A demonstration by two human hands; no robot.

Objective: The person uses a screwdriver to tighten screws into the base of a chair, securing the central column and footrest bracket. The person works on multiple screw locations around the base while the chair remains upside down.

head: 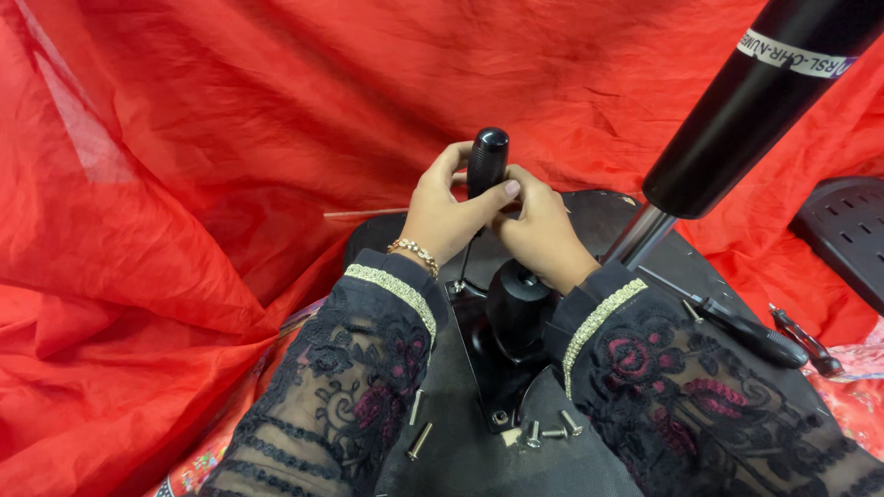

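Observation:
My left hand (444, 213) and my right hand (541, 232) close together around a black lever handle (487, 158) with a rounded top, which stands up from a black metal mechanism plate (481, 342) on an upturned black chair seat (599, 216). The left thumb lies across the grip's lower part. The right hand wraps the stem just below; what its fingers pinch is hidden. Both wrists wear black lace sleeves with gold trim, and a gold bracelet sits on the left one.
Several loose silver bolts (541, 429) lie on the seat near me. A black gas cylinder (748, 106) with a chrome rod rises at the right. Two black-handled tools (750, 333) and a black plastic part (843, 230) lie right. Red cloth (184, 184) covers everything around.

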